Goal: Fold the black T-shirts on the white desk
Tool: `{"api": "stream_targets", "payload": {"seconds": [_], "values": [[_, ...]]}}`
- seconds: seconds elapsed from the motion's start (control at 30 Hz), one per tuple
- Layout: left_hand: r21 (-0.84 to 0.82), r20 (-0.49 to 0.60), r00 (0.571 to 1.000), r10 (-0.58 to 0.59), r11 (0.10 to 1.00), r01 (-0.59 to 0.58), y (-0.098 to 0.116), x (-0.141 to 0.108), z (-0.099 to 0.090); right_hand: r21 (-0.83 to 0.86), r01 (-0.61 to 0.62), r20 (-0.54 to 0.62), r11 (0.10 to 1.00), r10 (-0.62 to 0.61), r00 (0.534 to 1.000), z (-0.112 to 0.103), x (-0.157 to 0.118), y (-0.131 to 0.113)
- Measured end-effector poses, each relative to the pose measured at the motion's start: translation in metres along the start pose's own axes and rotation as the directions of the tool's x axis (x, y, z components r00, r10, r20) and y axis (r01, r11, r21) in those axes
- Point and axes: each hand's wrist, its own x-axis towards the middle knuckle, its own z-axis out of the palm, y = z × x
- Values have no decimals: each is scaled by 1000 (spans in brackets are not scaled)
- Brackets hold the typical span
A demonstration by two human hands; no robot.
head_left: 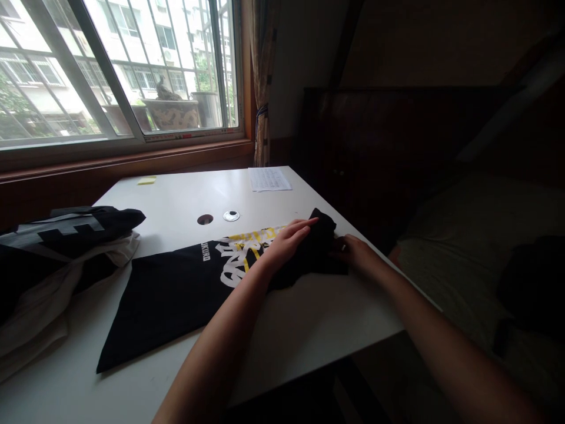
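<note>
A black T-shirt (172,297) with white and yellow lettering lies folded lengthwise across the white table. Its right end is bunched up in a dark heap near the table's right edge. My left hand (289,238) rests on the printed part beside that heap, fingers stretched out and lying flat. At the far right end of the cloth, my right hand (355,253) has its fingers curled in on the black fabric; the fingertips are partly lost in shadow.
More clothes (70,253), black, grey and white, are piled on the table's left side. Towards the back are a printed paper sheet (270,179), a yellow note (146,180), a round hole (205,219) and its cover (231,216). A barred window (176,70) stands behind.
</note>
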Motion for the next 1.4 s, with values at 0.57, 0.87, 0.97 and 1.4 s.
{"api": "stream_targets", "payload": {"seconds": [0.57,0.87,0.97,1.4], "values": [[254,487,859,159,915,-313,-10,-9,37,-28,157,-182,987,-160,970,-4,-46,21],[710,363,931,31,638,-298,3,-43,19,-236,502,-63,832,-529,846,-13,-71,3],[807,363,931,-48,515,-288,-5,-74,13,-291,520,-83,803,-563,823,-10,-76,-1],[836,435,888,-151,435,-335,-10,-109,-22,-371,495,-84,786,-559,825,-17,-79,8]]}}
